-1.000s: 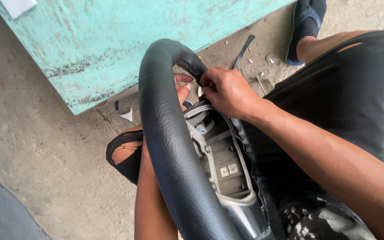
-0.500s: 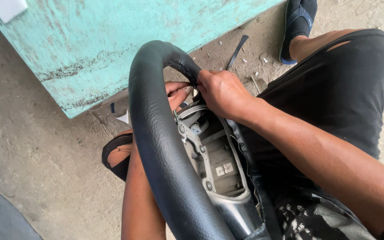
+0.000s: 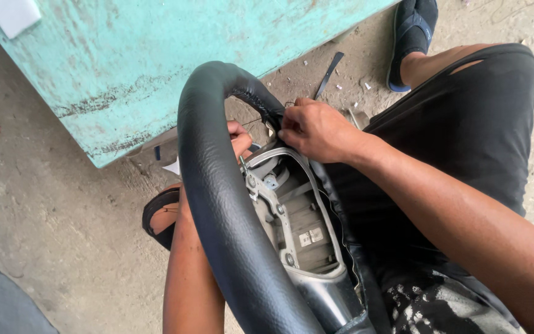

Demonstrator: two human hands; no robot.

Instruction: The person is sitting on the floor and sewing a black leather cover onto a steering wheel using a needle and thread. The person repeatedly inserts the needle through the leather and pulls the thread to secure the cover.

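A worn turquoise painted panel [image 3: 156, 68] stands far left on the gritty concrete floor [image 3: 44, 235]. The black leather-wrapped steering wheel [image 3: 217, 192] rests centre, left hand [image 3: 239, 137] gripping behind its rim; right hand [image 3: 316, 130] pinches its stitching.

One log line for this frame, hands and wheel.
right hand: pinching seam on steering wheel | left hand: behind rim, touching | thread: visible at seam

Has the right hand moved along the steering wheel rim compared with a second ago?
No. The right hand pinches the same stitched spot on the steering wheel rim; the shift against the turquoise panel looks like camera movement.
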